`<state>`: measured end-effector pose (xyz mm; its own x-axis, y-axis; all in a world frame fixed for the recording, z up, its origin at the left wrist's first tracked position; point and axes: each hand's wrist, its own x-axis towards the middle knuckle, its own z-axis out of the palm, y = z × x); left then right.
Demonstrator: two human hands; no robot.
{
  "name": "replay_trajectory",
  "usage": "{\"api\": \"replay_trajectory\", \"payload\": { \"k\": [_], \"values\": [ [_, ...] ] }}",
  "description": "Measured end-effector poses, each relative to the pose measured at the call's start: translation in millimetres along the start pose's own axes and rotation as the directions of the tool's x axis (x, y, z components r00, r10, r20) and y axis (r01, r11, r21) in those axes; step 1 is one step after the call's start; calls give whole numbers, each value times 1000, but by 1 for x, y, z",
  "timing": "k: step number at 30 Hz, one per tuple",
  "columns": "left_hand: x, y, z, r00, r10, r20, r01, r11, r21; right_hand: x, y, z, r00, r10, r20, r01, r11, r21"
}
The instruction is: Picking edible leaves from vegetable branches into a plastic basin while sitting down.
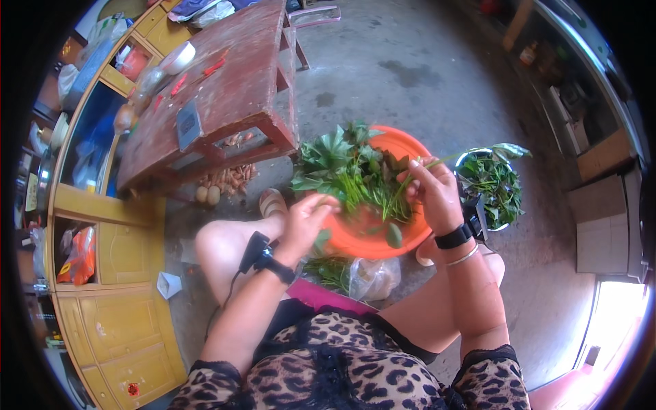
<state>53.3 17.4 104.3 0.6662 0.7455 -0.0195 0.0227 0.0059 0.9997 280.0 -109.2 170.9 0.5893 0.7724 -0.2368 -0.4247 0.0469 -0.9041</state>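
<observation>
An orange plastic basin stands on the floor before me, heaped with leafy green stems that look like sweet potato greens. My right hand, above the basin's right side, pinches a long leaf stalk whose leaf points right. Over the left rim is my left hand, fingertips drawn together; blur hides whether a bit of stem is between them. A bowl full of picked leaves sits right of the basin. Between my legs are loose stems and a clear plastic bag.
Left of the basin stands a worn red wooden table with red chilli peppers and a phone on it. Potatoes and shallot-like bulbs lie underneath. Yellow cabinets line the left; a glass-fronted cabinet is at right.
</observation>
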Motion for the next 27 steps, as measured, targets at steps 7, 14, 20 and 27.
{"api": "replay_trajectory", "payload": {
  "k": [7, 14, 20, 27],
  "values": [
    [9, 43, 49, 980, -48, 191, -24, 933, 358, -2, 9, 9, 995, 64, 79, -66, 998, 24],
    [8, 38, 51, 965, -51, 258, 4, 984, 180, -3, 7, 7, 993, 64, 100, -67, 997, 29],
    [12, 42, 54, 939, -182, 291, 140, 977, 158, -5, 7, 8, 990, 79, 115, -82, 996, 26],
    [10, 33, 41, 937, -165, 308, 191, 980, -55, -4, 6, 8, 988, 95, 118, -95, 995, -7]
  ]
}}
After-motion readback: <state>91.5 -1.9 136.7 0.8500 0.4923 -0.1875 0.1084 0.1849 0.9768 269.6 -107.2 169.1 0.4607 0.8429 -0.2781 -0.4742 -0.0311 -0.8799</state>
